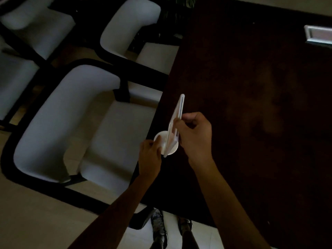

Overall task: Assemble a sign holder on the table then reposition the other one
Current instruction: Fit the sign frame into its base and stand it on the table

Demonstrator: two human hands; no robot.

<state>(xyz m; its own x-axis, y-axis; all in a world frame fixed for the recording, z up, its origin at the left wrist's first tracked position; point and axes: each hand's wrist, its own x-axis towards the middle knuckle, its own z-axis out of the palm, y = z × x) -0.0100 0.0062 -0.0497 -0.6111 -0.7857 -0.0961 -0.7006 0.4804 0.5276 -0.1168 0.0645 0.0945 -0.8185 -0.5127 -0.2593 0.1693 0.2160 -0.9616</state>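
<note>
A white round base (162, 141) sits at the near left edge of the dark wooden table (251, 105). A flat white sign panel (177, 112) stands edge-on in the base, leaning away from me. My left hand (150, 155) grips the base's left rim. My right hand (195, 133) pinches the panel's right side around its middle. A second sign holder (318, 35), a pale rectangular frame, lies at the table's far right.
Three white padded chairs with black frames stand left of the table: one (62, 123) close beside my hands, one (129, 29) behind it, one (27, 33) at far left. My shoes (159, 227) show on the pale tiled floor below.
</note>
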